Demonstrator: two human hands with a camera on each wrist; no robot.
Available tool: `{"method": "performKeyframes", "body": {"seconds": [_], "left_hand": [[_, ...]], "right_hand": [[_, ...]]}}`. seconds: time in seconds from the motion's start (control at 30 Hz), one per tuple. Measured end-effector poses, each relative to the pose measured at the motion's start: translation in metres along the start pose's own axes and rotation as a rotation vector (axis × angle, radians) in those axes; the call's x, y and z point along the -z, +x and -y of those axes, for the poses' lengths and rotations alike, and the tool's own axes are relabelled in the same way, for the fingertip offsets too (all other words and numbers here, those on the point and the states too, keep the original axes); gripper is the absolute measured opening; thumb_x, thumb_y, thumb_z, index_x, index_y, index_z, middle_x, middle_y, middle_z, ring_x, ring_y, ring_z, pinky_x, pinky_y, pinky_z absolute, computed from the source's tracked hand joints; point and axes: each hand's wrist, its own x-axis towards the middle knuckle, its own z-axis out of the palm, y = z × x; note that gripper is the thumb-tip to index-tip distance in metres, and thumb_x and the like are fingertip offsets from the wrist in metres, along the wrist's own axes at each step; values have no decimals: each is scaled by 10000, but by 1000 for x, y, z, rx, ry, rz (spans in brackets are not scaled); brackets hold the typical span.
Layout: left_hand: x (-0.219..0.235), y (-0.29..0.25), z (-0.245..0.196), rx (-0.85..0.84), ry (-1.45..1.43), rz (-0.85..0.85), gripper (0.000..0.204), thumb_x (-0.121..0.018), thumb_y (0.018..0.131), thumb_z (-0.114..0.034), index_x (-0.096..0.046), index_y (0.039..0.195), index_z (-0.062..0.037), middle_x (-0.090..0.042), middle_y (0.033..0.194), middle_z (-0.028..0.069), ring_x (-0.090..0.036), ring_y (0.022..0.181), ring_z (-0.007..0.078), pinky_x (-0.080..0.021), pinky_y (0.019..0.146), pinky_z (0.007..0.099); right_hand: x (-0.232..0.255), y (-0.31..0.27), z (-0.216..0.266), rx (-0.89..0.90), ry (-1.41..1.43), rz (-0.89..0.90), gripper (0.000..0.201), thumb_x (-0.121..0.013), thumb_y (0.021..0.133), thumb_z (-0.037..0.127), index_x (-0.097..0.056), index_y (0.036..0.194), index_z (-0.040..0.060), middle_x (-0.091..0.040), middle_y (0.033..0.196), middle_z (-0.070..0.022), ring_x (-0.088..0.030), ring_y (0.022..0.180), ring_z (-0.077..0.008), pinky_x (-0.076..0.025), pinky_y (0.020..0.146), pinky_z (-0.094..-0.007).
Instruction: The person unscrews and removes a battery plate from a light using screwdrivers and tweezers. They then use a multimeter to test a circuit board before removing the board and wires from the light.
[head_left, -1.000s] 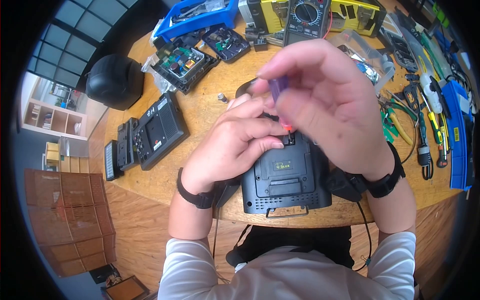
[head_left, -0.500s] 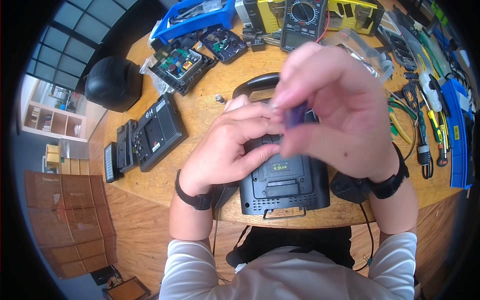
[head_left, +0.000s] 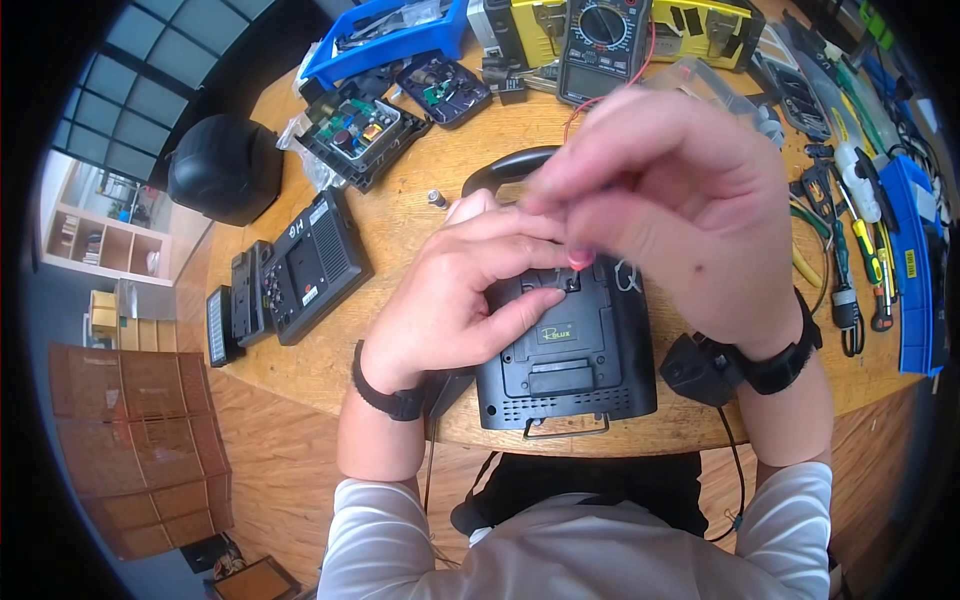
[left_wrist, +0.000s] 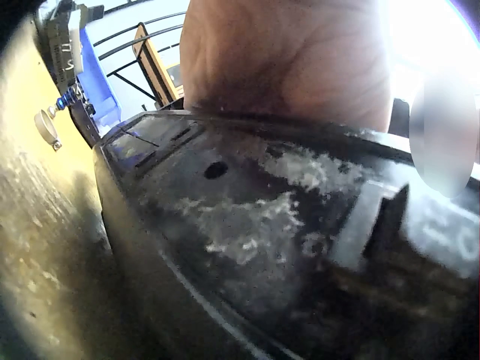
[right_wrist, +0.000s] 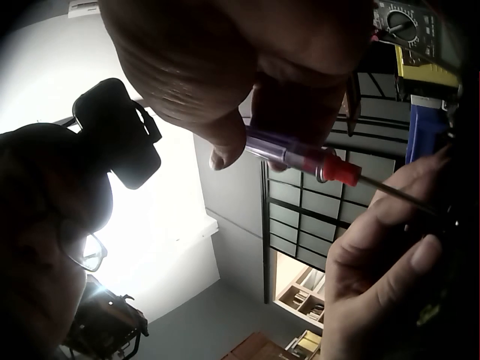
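My right hand (head_left: 690,200) grips a screwdriver (right_wrist: 289,154) by its clear purple handle. A red collar and thin metal shaft show in the right wrist view, the shaft running down toward the left hand. In the head view the right hand hides most of the handle. Below lies a black device (head_left: 565,375) with a "Rolux" label, a vented end and a carrying handle (head_left: 500,172). My left hand (head_left: 460,290) rests across its left side, thumb and forefinger spread on either side of the spot under the shaft. The left wrist view shows the device's worn black casing (left_wrist: 247,217) close up.
Open black casings with circuit boards (head_left: 360,130) lie at the back left, near a blue bin (head_left: 390,45). A multimeter (head_left: 603,50) stands at the back. Hand tools (head_left: 865,250) line the right side. A small metal cylinder (head_left: 436,198) stands beyond the left hand.
The right hand's fingers have shifted around the screwdriver handle, and its red collar shows again after being hidden. The device has slid very slightly left in view; the left hand stays on it.
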Motion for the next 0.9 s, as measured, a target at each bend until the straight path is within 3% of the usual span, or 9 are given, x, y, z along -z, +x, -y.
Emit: {"method": "performKeyframes", "body": {"seconds": [0.13, 0.23, 0.3, 0.33, 0.4, 0.5, 0.63, 0.83, 0.9], "left_hand": [[-3, 0, -4, -29, 61, -58, 319, -837, 766, -123, -779, 1076, -73, -731, 1129, 77, -575, 900, 280, -491, 832, 385], [-8, -6, -1, 63, -51, -85, 320, -856, 758, -126, -774, 1062, -71, -743, 1085, 75, -579, 870, 279, -498, 808, 375], [-6, -2, -7, 22, 12, -87, 313, -857, 757, -116, -771, 1054, -70, -747, 1067, 72, -579, 862, 277, -498, 799, 366], [-4, -1, -10, -19, 74, -90, 307, -857, 755, -107, -768, 1046, -70, -752, 1050, 70, -579, 853, 274, -498, 790, 356], [-5, -1, -9, -8, 82, -95, 304, -857, 753, -96, -768, 1042, -75, -757, 1039, 55, -574, 842, 261, -492, 780, 350], [-5, 1, -1, -112, 93, -100, 318, -863, 743, -85, -769, 1046, -88, -756, 1059, 48, -562, 824, 247, -479, 760, 342], [-8, -1, -2, -33, 19, -140, 329, -865, 737, -72, -766, 1050, -92, -754, 1073, 52, -560, 818, 246, -477, 764, 340], [-7, 2, 0, -125, 48, -132, 345, -867, 730, -58, -747, 1053, -71, -746, 1076, 79, -594, 867, 259, -486, 782, 357], [-12, -2, 1, -25, -45, -171, 345, -872, 723, -55, -740, 1042, -65, -744, 1069, 87, -606, 891, 270, -493, 805, 362]], "right_hand": [[-12, 3, 6, -157, 228, -192, 138, -668, 939, -50, -668, 1076, -48, -680, 1018, -148, -643, 903, -169, -536, 820, -290], [0, 3, -2, -16, 1, -57, 138, -644, 955, -48, -665, 1092, -44, -693, 1067, -162, -669, 892, -181, -553, 828, -301], [11, 6, -10, 294, -335, 123, 148, -604, 994, -6, -650, 1130, -42, -697, 1089, -156, -670, 905, -179, -554, 843, -302], [10, 4, -7, 294, -335, 123, 148, -604, 994, -6, -650, 1130, -42, -697, 1089, -156, -670, 905, -179, -554, 843, -302], [3, 0, 2, -14, -94, -14, 180, -651, 961, -33, -643, 1141, -37, -685, 1058, -128, -659, 944, -177, -544, 862, -296], [3, 2, 1, -36, -42, -51, 238, -658, 932, -90, -626, 1164, -47, -676, 1068, -120, -665, 955, -182, -547, 884, -292], [1, 2, -2, 115, -250, 20, 267, -645, 934, -104, -611, 1193, -45, -668, 1128, -139, -686, 975, -195, -555, 912, -302], [-4, 0, 6, -98, 9, -72, 337, -701, 871, -135, -614, 1182, -40, -635, 1124, -127, -655, 1025, -176, -553, 901, -293], [-4, 0, 6, 20, -211, -7, 256, -647, 921, -113, -620, 1167, -49, -648, 1150, -142, -661, 1008, -175, -554, 894, -294]]}}
